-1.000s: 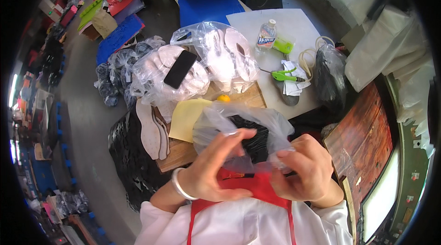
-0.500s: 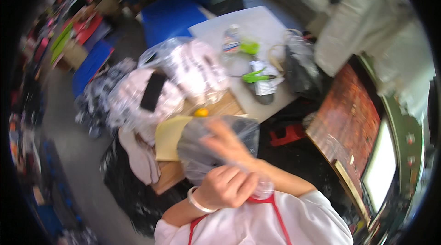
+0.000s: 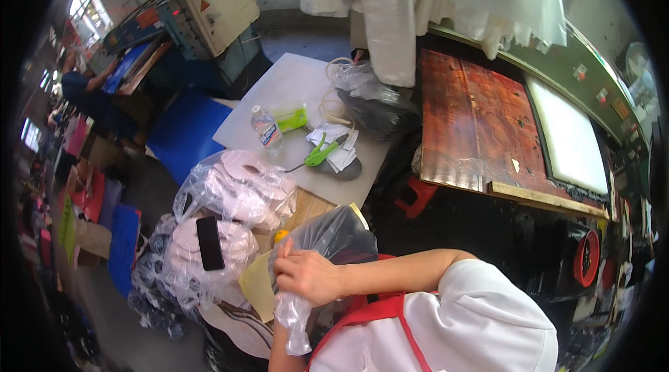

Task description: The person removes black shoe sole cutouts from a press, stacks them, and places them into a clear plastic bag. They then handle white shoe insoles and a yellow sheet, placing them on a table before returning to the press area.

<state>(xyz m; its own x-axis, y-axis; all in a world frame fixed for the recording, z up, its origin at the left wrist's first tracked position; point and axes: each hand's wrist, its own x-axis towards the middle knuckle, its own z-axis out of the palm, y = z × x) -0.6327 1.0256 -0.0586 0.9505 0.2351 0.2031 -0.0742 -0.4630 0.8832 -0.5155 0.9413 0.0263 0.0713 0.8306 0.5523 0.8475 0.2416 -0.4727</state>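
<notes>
My right hand is closed round the gathered neck of a clear plastic bag. The bag's body spreads out beyond the hand and looks dark grey, and its crumpled end hangs below the fist. My left forearm rises from the lower edge to the same spot. The left hand is mostly hidden behind the right one, so its grip does not show. Just beyond the hands lies a small orange-yellow round thing. A pale yellow sheet sticks out beside the bag.
Clear bags of pale pink sole-shaped pieces lie at the left, a black phone on one. On the white table are a water bottle, a green-handled tool and a dark bag. A reddish wooden board stands right.
My right hand, open and blurred above the bag before, has closed on its neck. My left fist, which held the neck, is now mostly covered. The view has swung right.
</notes>
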